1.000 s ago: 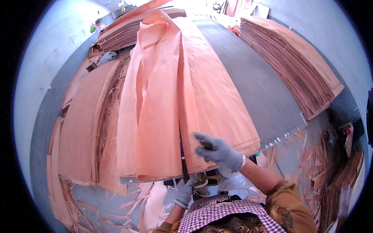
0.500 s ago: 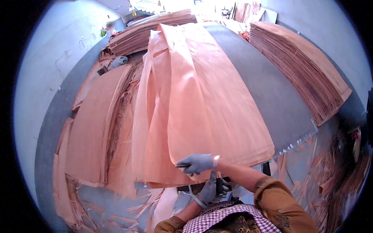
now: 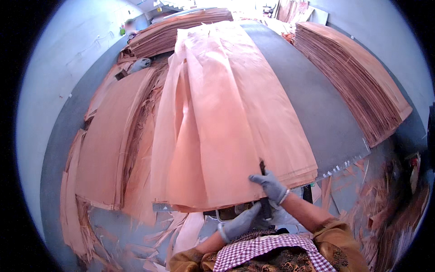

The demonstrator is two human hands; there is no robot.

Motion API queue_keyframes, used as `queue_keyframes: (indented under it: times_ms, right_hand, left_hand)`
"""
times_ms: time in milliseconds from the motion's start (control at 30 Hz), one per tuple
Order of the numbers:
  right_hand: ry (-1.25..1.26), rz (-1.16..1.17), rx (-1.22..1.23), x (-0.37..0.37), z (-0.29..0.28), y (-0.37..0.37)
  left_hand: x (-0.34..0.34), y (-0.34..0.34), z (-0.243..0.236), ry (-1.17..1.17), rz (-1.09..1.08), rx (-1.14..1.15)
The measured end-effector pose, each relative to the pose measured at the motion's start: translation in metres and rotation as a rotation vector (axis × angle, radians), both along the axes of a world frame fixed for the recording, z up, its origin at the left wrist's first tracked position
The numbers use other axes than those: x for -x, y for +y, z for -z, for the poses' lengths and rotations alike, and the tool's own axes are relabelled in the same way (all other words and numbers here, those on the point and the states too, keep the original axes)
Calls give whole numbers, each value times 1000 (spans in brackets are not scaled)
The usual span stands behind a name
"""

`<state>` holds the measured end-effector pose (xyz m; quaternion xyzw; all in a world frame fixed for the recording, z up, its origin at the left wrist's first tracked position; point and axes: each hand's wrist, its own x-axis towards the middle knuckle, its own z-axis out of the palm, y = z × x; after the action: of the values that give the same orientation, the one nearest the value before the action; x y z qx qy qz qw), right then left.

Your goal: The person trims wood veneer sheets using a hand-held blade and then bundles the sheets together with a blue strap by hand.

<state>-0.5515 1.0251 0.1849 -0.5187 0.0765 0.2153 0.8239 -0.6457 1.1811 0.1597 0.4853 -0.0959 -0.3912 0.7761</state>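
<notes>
Broad sheets of pinkish-tan wood veneer [image 3: 226, 136] lie in a stack before me, with long lengthwise folds in the upper ones. My right hand [image 3: 273, 187], in a grey glove, is closed round a long, narrow dark tool [image 3: 266, 209] over the near edge of the sheets. The tool's upper end stands out past the fingers, over the veneer; its exact kind is unclear. My left hand [image 3: 240, 223], gloved too, is just below that edge, its fingers stretched toward the tool's lower end. Whether they touch it is hard to see.
A dark grey tabletop [image 3: 312, 90] runs along the right, bearing a tall veneer stack [image 3: 358, 81]. Other stacks stand at the left [image 3: 113, 140] and far left [image 3: 181, 29]. Torn veneer strips [image 3: 172, 231] litter the floor. A person [image 3: 130, 27] is at the far left.
My right hand has left the sheet's near edge, moved right and taken hold of the dark tool. The left hand has shifted slightly left. The top sheet's fold now lies flatter.
</notes>
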Motion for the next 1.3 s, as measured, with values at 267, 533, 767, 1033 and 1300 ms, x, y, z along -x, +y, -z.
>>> queue_keyframes:
  times_ms: [267, 533, 767, 1033, 1300]
  right_hand:
    - [39, 32, 16, -25, -98, -130]
    - [-196, 134, 488, -41, 20, -236]
    - [-253, 271, 641, 61, 76, -291]
    - [-30, 330, 604, 148, 85, -311]
    - [-249, 346, 608, 30, 56, -285]
  left_hand:
    - [75, 97, 18, 565, -762, 71]
    - [12, -19, 81, -388, -634, -101]
    - [46, -53, 61, 155, -580, -322]
    - [76, -70, 35, 202, -407, -430]
    - [-14, -79, 50, -123, -607, -479]
